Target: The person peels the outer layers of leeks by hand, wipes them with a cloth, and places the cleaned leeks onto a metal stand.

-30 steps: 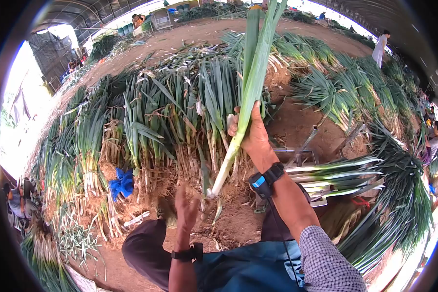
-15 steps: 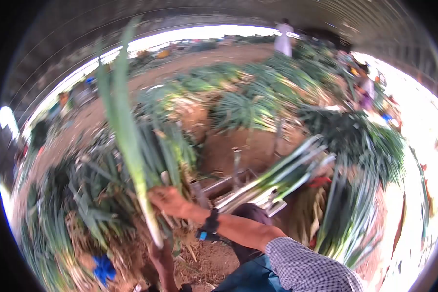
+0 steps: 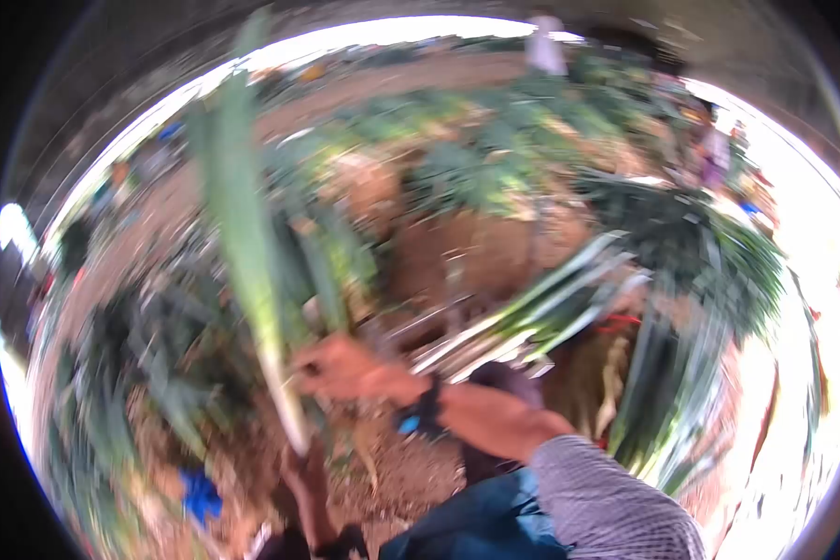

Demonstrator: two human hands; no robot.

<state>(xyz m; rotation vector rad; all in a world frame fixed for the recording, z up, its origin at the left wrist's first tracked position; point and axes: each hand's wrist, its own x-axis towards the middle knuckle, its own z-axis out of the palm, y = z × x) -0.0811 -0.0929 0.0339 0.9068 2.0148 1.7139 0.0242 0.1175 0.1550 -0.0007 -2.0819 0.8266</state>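
A long leek (image 3: 269, 345) stands tilted in front of me, its white root end low and its green leaves reaching up toward the upper left. Around that root end my left hand (image 3: 305, 471) is closed, low in the view. My right hand (image 3: 350, 369) is beside the pale shaft, fingers curled in and blurred by motion. Whether they touch the shaft or pinch a bit of leaf is not clear. A dark band with a blue part circles the right wrist.
Heaped leeks (image 3: 168, 345) lie to the left, near a blue scrap (image 3: 201, 497). On the right, several leeks (image 3: 532, 322) rest on a low metal frame, beside a bigger pile (image 3: 700, 252). More leeks (image 3: 476, 168) cover the ground behind. A person (image 3: 546, 47) stands far back.
My right hand has shifted slightly right and down in the view, its fingers now a little off the shaft. The leek stays in my left hand. The whole view has tilted and blurred.
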